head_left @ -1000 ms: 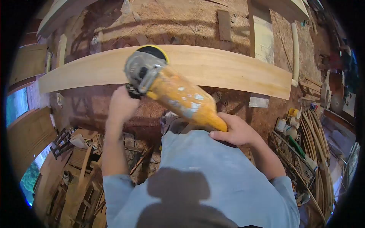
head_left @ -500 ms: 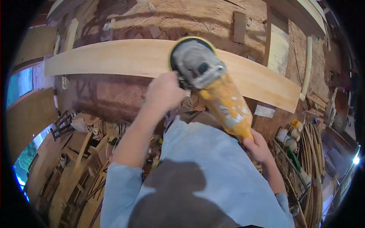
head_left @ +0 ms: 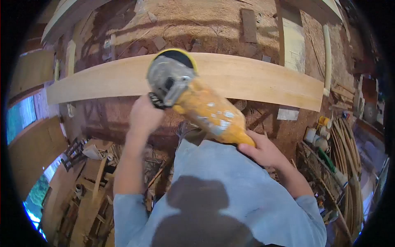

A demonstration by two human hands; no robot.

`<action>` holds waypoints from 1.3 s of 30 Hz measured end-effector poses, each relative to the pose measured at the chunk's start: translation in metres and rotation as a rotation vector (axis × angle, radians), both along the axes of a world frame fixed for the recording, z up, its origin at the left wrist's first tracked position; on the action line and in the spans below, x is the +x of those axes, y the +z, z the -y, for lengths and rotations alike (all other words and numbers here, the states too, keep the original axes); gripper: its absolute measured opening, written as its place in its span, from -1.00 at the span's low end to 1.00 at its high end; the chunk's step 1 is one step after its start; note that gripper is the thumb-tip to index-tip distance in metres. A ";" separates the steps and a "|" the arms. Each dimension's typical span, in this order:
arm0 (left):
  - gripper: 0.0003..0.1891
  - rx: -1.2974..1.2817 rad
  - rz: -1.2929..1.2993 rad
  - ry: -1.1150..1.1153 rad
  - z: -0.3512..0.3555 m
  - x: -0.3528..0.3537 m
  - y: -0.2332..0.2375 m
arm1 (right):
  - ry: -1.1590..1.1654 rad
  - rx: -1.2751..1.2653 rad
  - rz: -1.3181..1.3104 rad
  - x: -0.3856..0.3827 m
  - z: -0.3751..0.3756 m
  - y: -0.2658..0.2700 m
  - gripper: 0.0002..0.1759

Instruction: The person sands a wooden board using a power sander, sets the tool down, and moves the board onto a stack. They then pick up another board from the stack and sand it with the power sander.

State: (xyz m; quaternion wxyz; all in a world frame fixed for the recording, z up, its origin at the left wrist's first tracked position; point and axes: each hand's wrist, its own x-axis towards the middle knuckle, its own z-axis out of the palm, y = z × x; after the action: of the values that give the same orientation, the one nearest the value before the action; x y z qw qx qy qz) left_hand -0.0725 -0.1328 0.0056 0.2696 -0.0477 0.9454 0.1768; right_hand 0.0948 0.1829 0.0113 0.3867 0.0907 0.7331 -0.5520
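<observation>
A yellow angle grinder [head_left: 216, 113] with a scuffed grey head and white paint spots lies slantwise in front of me. Its black disc with a yellow rim [head_left: 181, 55] overlaps the long pale wooden plank [head_left: 263, 78]. My left hand [head_left: 145, 113] is wrapped round the black side handle [head_left: 156, 101] by the head. At the tail end of the body, my right hand [head_left: 263, 149] grips the grinder close to my blue shirt [head_left: 214, 168]. The plank spans the view from left to right, its wood grain showing on the upper face.
Beyond the plank is a dusty floor [head_left: 189, 35] strewn with shavings and offcuts. A timber beam [head_left: 293, 49] sits under the plank's right part. Scrap wood [head_left: 94, 173] piles up at lower left. Bundled strips [head_left: 347, 152] and several containers [head_left: 323, 133] stand at right.
The grinder has moved left along the plank with both hands on it, and its body now lies flatter across the view. The view has shifted slightly.
</observation>
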 end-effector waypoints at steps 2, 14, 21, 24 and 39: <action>-0.65 -0.002 -0.054 0.011 0.041 -0.008 -0.009 | 0.075 -0.009 0.050 -0.025 0.026 0.000 -0.33; -0.73 0.047 -0.072 0.055 0.097 -0.016 -0.008 | 0.196 0.071 -0.012 -0.054 0.068 -0.011 -0.26; -0.64 0.069 0.106 -0.089 -0.033 0.010 -0.008 | -0.027 0.159 0.042 0.029 -0.027 0.001 -0.26; -0.68 0.105 0.128 -0.218 -0.094 0.023 -0.013 | -0.162 0.133 0.086 0.072 -0.067 0.006 -0.35; -0.74 0.170 0.198 -0.657 -0.314 0.047 -0.003 | -0.651 0.068 0.269 0.205 -0.185 0.007 -0.45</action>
State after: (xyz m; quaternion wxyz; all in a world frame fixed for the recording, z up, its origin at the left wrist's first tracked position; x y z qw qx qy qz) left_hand -0.0259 0.1811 0.0031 0.4054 0.2647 0.8614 0.1533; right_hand 0.2993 0.3682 0.0186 0.2804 0.4045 0.6263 -0.6045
